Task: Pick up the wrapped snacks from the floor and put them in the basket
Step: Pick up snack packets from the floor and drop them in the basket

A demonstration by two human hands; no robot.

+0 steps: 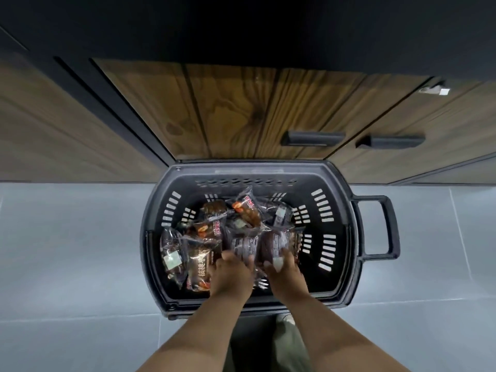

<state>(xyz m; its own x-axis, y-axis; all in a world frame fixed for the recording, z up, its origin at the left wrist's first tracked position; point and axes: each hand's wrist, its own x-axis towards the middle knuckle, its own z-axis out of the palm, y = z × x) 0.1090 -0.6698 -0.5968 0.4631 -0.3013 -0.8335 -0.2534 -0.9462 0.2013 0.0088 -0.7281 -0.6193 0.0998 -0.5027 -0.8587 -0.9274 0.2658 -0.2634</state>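
Head view, straight down into the basket point(268, 166), set on the grey floor tiles point(67, 237) against the cabinet doors point(241, 111). Reaching in over the near rim with both hands, side by side at the near middle. Pinching in the left hand point(231, 275) the near end of one wrapped snack point(241, 244); gripping in the right hand point(285, 273), fingers curled, the near end of a second packet point(276, 242). Held with long axes running away from the wrists toward the far wall, just above or touching the heap of packets point(212, 229) on the basket bottom; cannot tell which. Nothing left to reach for: both packets straight ahead of the fingertips and over the pile, the left one beside the fuller left half, the right one nearer the barer right side. Probably calls only for letting go, perhaps with a small nudge forward. No loose packets to be seen on the tiles around the basket, so likely close to finished.
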